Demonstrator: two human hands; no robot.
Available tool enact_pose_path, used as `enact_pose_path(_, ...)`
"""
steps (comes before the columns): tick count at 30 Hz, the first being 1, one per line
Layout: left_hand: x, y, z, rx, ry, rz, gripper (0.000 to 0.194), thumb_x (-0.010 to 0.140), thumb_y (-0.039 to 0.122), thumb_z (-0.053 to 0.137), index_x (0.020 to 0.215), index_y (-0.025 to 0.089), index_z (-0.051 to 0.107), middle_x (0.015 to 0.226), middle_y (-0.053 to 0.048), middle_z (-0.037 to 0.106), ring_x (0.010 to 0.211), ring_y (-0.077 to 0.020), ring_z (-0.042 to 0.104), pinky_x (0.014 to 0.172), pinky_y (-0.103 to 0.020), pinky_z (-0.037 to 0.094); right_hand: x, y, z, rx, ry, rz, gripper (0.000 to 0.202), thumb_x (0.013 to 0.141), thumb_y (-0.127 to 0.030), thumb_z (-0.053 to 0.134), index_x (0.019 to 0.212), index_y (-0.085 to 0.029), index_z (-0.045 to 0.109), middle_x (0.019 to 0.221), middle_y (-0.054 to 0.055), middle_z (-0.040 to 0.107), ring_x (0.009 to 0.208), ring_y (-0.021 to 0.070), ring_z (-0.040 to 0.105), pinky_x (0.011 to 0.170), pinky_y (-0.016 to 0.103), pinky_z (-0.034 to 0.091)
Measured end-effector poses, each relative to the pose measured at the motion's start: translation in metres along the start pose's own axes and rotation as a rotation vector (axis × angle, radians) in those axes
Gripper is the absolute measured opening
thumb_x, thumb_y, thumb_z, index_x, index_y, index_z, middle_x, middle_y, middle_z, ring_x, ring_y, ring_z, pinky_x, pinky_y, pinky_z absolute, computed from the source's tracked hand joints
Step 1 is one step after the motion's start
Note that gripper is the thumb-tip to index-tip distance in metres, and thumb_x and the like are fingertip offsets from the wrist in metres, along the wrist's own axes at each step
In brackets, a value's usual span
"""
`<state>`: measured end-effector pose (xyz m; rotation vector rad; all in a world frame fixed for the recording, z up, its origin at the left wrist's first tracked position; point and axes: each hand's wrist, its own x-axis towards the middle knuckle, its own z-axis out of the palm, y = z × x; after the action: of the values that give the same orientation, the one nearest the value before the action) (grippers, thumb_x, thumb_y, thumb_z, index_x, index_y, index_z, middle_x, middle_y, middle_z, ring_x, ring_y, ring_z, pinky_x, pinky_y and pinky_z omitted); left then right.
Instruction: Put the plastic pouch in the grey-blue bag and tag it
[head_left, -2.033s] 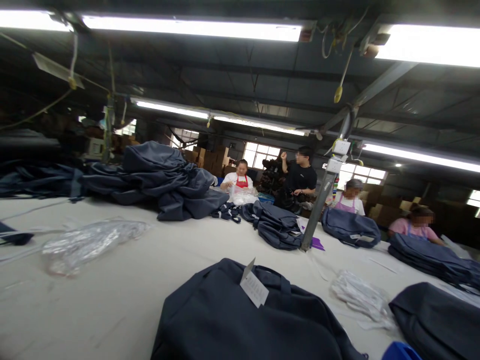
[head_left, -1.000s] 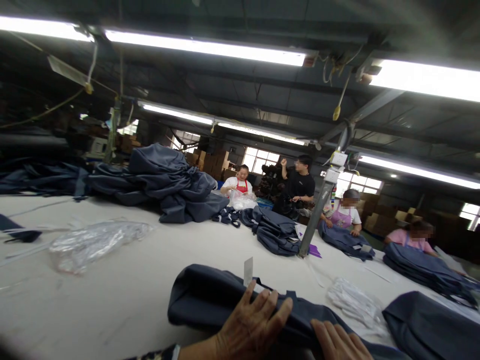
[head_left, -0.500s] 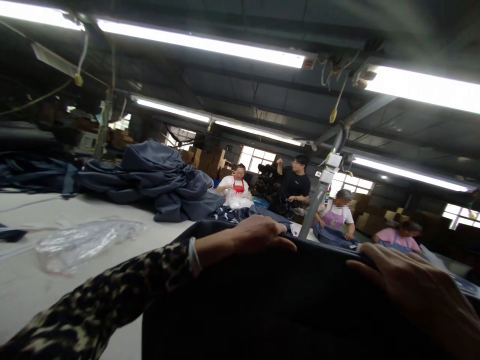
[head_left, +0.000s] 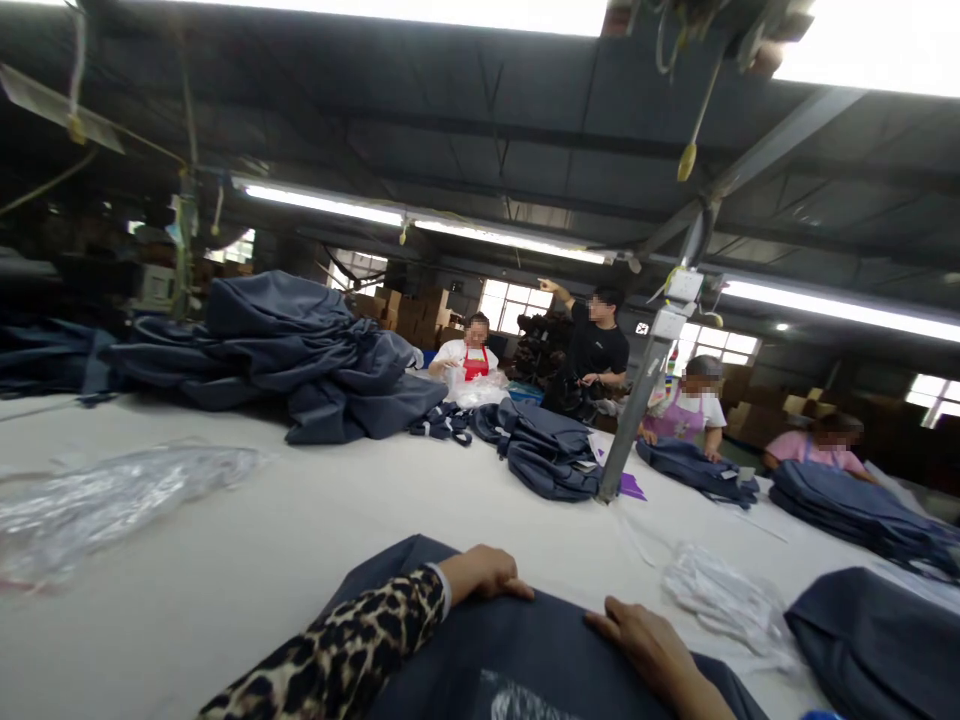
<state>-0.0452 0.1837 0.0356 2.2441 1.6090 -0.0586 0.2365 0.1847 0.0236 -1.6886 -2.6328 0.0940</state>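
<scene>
A dark blue-grey fabric bag (head_left: pixel 540 640) lies low in front of me on the table, its lower part cut off by the picture's bottom edge. My left hand (head_left: pixel 484 575), below a leopard-print sleeve, is closed on its far edge. The fingertips bend over the fabric and out of sight. To the right, my right hand (head_left: pixel 652 640) grips the same edge with the thumb towards the left hand. A shiny clear patch (head_left: pixel 517 700) shows on the bag's near side.
A heap of dark blue fabric (head_left: pixel 300 350) stands on the white table (head_left: pixel 300 540) at left, behind clear plastic (head_left: pixel 127 500). A metal post (head_left: pixel 637 420) rises beyond more bags (head_left: pixel 555 460). Plastic wrap (head_left: pixel 727 600) and another bag (head_left: pixel 885 640) lie at right. Several co-workers are across the table.
The bag, held up high and blocking much of the table before, is now lower, with both hands still on its edge. A co-worker in black has stretched an arm out to point.
</scene>
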Motion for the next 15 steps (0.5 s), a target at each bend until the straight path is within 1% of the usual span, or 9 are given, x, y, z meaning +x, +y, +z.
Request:
enact_pose_path(4,0.037,-0.030,0.045,-0.015,0.007,-0.024,0.063,0.087,0.072,0.038,0.087,0.019,0.072,0.096,-0.010,0.073,0.090,-0.0266,0.067,0.073,-0.032,0.048,0.032,0.016,0.040,-0.001,-0.028,-0.030,0.051,0.095,-0.063,0.024,0.092,-0.024,0.057,0.085,0.007,0.070,0.082,0.0236,0.067,0.069,0.031,0.040)
enact_pose_path(6,0.052,-0.043,0.062,-0.024,0.016,-0.028,0.069,0.087,0.075,0.032,0.089,0.019,0.071,0.098,-0.011,0.072,0.091,-0.0270,0.066,0.073,-0.032,0.047,0.046,0.024,0.060,0.024,-0.055,-0.022,0.053,0.094,-0.066,0.023,0.094,-0.025,0.056,0.085,0.007,0.069,0.082,0.0244,0.066,0.069,0.032,0.039)
enact_pose_path(7,0.059,-0.049,0.068,-0.027,0.022,-0.028,0.072,0.086,0.077,0.029,0.088,0.019,0.071,0.097,-0.011,0.072,0.091,-0.0273,0.066,0.073,-0.032,0.047,0.051,0.028,0.069,0.033,-0.066,-0.017,0.054,0.093,-0.068,0.022,0.094,-0.025,0.055,0.084,0.007,0.069,0.081,0.0248,0.065,0.069,0.032,0.039)
enact_pose_path(8,0.066,-0.053,0.072,-0.028,0.028,-0.025,0.075,0.085,0.079,0.026,0.087,0.019,0.071,0.097,-0.012,0.072,0.090,-0.0276,0.066,0.072,-0.032,0.046,0.056,0.031,0.076,0.039,-0.073,-0.011,0.054,0.093,-0.068,0.022,0.094,-0.025,0.054,0.083,0.007,0.068,0.080,0.0250,0.065,0.069,0.032,0.038)
enact_pose_path(10,0.076,-0.057,0.073,-0.027,0.045,-0.012,0.078,0.084,0.081,0.024,0.085,0.019,0.071,0.096,-0.012,0.072,0.090,-0.0281,0.066,0.071,-0.033,0.046,0.064,0.037,0.083,0.042,-0.070,0.002,0.054,0.093,-0.068,0.022,0.093,-0.025,0.053,0.081,0.006,0.068,0.079,0.0244,0.064,0.068,0.032,0.038)
enact_pose_path(13,0.083,-0.059,0.070,-0.018,0.080,0.011,0.078,0.083,0.082,0.025,0.084,0.020,0.071,0.096,-0.011,0.072,0.091,-0.0280,0.066,0.073,-0.033,0.046,0.070,0.038,0.080,0.017,-0.031,0.010,0.051,0.094,-0.066,0.024,0.093,-0.025,0.054,0.080,0.004,0.067,0.077,0.0223,0.063,0.068,0.031,0.039)
enact_pose_path(15,0.079,-0.059,0.071,-0.006,0.099,0.011,0.077,0.084,0.081,0.025,0.084,0.020,0.071,0.095,-0.011,0.072,0.090,-0.0278,0.066,0.073,-0.033,0.047,0.067,0.032,0.075,-0.045,0.036,-0.014,0.049,0.096,-0.062,0.026,0.092,-0.024,0.058,0.086,0.006,0.068,0.083,0.0228,0.064,0.072,0.033,0.043)
